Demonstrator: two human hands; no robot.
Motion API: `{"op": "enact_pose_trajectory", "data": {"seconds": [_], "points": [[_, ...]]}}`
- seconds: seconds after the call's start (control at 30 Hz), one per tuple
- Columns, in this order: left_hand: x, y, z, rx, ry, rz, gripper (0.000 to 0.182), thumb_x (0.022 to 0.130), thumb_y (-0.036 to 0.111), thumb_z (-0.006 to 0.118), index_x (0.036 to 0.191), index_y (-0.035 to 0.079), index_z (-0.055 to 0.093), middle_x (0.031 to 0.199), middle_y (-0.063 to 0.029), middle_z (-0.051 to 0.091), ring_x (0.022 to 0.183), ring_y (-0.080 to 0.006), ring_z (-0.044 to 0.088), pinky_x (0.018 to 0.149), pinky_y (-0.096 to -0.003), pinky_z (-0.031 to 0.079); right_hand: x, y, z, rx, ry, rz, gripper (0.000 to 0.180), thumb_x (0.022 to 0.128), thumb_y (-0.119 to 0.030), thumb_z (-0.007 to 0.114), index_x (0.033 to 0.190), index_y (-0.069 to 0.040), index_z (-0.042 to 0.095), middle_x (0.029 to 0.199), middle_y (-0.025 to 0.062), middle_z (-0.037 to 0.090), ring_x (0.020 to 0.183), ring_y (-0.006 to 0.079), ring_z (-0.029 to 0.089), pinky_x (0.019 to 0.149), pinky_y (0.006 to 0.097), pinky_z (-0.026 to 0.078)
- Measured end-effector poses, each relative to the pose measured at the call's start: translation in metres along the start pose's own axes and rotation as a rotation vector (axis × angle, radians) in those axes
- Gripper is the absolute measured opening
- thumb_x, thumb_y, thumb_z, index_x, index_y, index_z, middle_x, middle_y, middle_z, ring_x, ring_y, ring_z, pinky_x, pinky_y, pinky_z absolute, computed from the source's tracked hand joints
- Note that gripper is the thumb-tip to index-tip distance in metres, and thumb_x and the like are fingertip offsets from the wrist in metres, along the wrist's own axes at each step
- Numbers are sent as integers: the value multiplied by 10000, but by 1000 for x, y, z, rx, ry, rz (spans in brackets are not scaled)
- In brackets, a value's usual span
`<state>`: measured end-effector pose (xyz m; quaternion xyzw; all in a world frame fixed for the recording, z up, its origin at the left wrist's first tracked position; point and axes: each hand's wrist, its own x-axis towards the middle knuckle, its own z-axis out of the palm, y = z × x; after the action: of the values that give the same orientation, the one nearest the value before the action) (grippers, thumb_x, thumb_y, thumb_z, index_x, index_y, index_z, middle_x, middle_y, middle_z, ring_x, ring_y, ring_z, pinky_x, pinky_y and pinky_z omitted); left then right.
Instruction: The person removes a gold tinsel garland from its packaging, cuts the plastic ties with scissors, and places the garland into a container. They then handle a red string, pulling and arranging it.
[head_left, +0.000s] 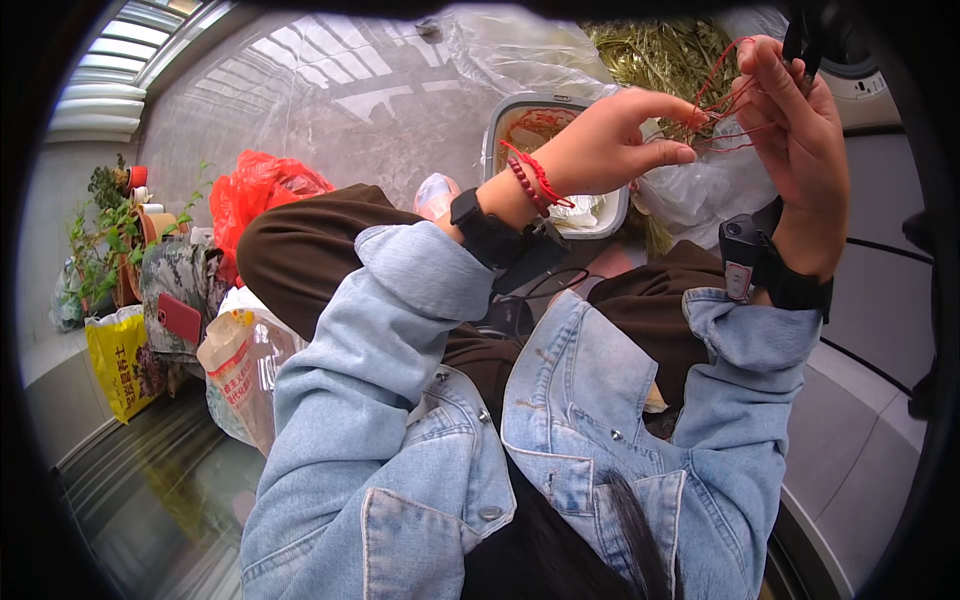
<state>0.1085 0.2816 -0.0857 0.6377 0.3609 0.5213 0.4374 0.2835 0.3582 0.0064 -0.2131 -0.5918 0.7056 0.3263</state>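
Before me, at upper right, thin red string (739, 139) stretches in loops between my hands. My left hand (611, 139), with red bracelets at its wrist, pinches one end of it between thumb and forefinger. Raised higher, my right hand (799, 124) has the string running over and around its fingers. A black-handled tool (811, 64) is tucked in that same hand; its working end is hidden. Below the left hand stands a rectangular bin (489, 142) with a grey rim. Crumpled clear film and red stains show inside it.
Dried grassy stalks (667, 56) lie in clear plastic (525, 49) beyond the bin. Over at the left are a red plastic bag (259, 184), potted plants (124, 232), a yellow bag (124, 364) and a red phone (179, 318) on camouflage cloth. A front-loading machine (855, 82) stands far right.
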Motion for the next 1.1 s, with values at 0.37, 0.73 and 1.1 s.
{"op": "enact_pose_trajectory", "data": {"seconds": [0.37,0.73,1.1], "points": [[-26,-6,-14,-476,5,-341,228,934,160,568,1041,-31,630,876,-87,672,832,-147,672,703,-231,544,-2,3,-22,129,110,-64,212,965,-171,521,1017,21,592,610,-75,270,515,33,224,444,199,167],[-36,-5,-22,-411,20,-310,212,910,143,603,1008,-43,628,819,-81,665,743,-125,654,703,-254,549,3,8,-17,158,95,-51,210,964,-177,522,1013,18,586,600,-77,282,494,21,216,431,191,169],[-47,-38,-27,13,106,-397,140,893,81,592,911,-52,630,768,-67,661,695,-109,640,641,-236,525,-2,1,-11,108,529,-307,161,935,-146,568,968,5,614,585,-62,303,479,32,218,446,208,172]]}}
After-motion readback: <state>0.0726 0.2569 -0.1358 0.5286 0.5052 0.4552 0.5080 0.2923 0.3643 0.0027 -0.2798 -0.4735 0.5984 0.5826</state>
